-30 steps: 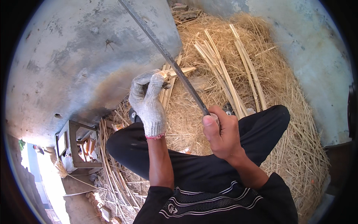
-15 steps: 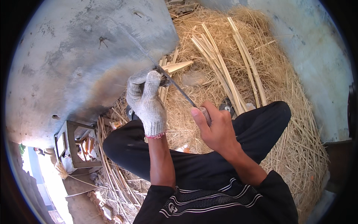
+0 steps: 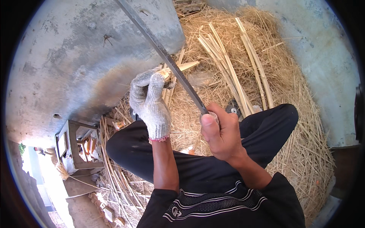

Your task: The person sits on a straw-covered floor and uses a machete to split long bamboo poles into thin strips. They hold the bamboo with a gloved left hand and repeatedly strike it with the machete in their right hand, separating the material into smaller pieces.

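My right hand, bare, is closed around the handle of a long, narrow knife. Its dark metal blade slants up and to the left, past the top edge of the view. On my left hand is a grey-white knitted glove with a red-edged cuff. Its fingers are bent around a short, pale piece of split bamboo, whose pointed end sticks out to the right. The blade crosses over this piece, above the gloved fingers; whether the two touch I cannot tell.
Long split bamboo strips lie beyond my right knee, with another pair beside them. Straw-like shavings cover the floor around my crossed legs. A grey wall rises at left, above a small wooden frame holding odds and ends.
The knife's blade has lifted up off the bamboo piece, toward the camera, and now looks larger. My right hand has tilted with it. My left hand has stayed nearly still.
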Action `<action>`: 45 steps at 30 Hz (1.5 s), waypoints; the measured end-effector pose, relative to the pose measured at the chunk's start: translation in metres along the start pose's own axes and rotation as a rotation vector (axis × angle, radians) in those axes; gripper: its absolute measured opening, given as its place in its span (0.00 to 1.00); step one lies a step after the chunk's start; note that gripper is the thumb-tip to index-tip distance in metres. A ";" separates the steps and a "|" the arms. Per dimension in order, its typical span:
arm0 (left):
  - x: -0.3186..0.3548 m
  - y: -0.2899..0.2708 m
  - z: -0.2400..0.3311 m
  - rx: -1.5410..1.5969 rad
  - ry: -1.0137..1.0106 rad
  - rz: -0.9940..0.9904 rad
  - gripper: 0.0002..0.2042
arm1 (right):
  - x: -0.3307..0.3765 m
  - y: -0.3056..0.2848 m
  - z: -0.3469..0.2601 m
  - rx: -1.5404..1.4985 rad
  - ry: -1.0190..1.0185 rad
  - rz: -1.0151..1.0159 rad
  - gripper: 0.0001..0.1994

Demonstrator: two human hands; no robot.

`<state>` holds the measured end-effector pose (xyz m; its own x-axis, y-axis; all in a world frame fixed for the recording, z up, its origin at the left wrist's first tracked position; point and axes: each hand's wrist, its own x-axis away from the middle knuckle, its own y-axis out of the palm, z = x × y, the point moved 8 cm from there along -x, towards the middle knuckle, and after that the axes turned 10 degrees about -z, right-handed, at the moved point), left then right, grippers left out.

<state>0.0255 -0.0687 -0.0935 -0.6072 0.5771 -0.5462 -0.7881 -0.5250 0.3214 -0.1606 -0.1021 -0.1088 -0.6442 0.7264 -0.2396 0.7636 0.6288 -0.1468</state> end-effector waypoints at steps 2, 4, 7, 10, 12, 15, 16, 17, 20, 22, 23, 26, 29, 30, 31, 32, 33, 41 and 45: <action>-0.001 -0.003 -0.006 -0.029 0.010 0.018 0.03 | -0.005 0.001 0.014 0.172 0.121 0.013 0.20; 0.001 -0.007 -0.008 -0.069 0.006 0.038 0.03 | -0.008 0.002 0.012 0.226 0.107 -0.006 0.20; 0.001 -0.017 -0.004 -0.126 0.002 0.054 0.02 | -0.007 0.003 -0.004 0.205 0.056 -0.020 0.20; 0.003 -0.013 -0.002 -0.096 0.035 0.068 0.02 | -0.003 0.001 -0.028 0.120 -0.053 0.019 0.20; 0.001 -0.013 -0.003 -0.087 0.046 0.070 0.02 | -0.003 0.004 -0.017 0.142 -0.003 0.020 0.20; 0.002 -0.015 -0.010 -0.037 0.029 0.039 0.02 | -0.011 0.009 0.020 0.267 0.136 -0.012 0.20; 0.006 -0.020 -0.011 -0.089 0.018 0.083 0.03 | -0.011 0.009 0.017 0.265 0.099 0.006 0.20; 0.006 -0.019 -0.009 -0.065 0.000 0.075 0.03 | -0.008 0.012 0.014 0.249 0.065 0.009 0.20; 0.007 -0.017 -0.001 -0.109 0.002 0.075 0.02 | -0.002 0.007 0.002 0.250 0.094 -0.011 0.19; 0.004 -0.021 -0.004 -0.075 0.009 0.087 0.02 | 0.000 0.005 -0.006 0.175 0.037 0.019 0.20; 0.004 -0.020 -0.006 -0.058 0.008 0.091 0.02 | 0.003 0.004 -0.008 0.136 0.013 0.036 0.20; 0.006 -0.019 -0.011 -0.031 0.030 0.075 0.02 | -0.005 0.012 0.027 0.280 0.115 -0.014 0.18; 0.004 -0.017 -0.010 -0.045 0.036 0.074 0.02 | -0.002 0.009 0.008 0.289 0.046 0.019 0.18; 0.005 -0.020 -0.007 -0.067 0.040 0.081 0.02 | 0.001 0.009 -0.002 0.244 0.019 0.019 0.18; 0.006 -0.023 -0.005 -0.089 0.043 0.088 0.02 | 0.005 0.008 -0.014 0.199 -0.009 0.019 0.18; 0.006 -0.023 -0.006 -0.074 0.040 0.085 0.02 | 0.008 0.006 -0.020 0.156 -0.031 0.029 0.18; 0.007 -0.023 -0.008 -0.060 0.036 0.083 0.02 | 0.007 0.007 -0.016 0.150 -0.013 0.037 0.18; 0.012 -0.021 -0.002 -0.275 -0.019 0.155 0.06 | -0.002 0.018 0.036 0.106 0.106 -0.015 0.21; 0.008 -0.011 -0.006 -0.396 -0.060 0.039 0.11 | 0.008 0.018 0.042 -0.013 0.123 0.036 0.22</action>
<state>0.0295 -0.0618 -0.1062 -0.6502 0.5811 -0.4895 -0.6711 -0.7412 0.0116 -0.1501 -0.0968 -0.1540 -0.6174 0.7767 -0.1250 0.7863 0.6045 -0.1276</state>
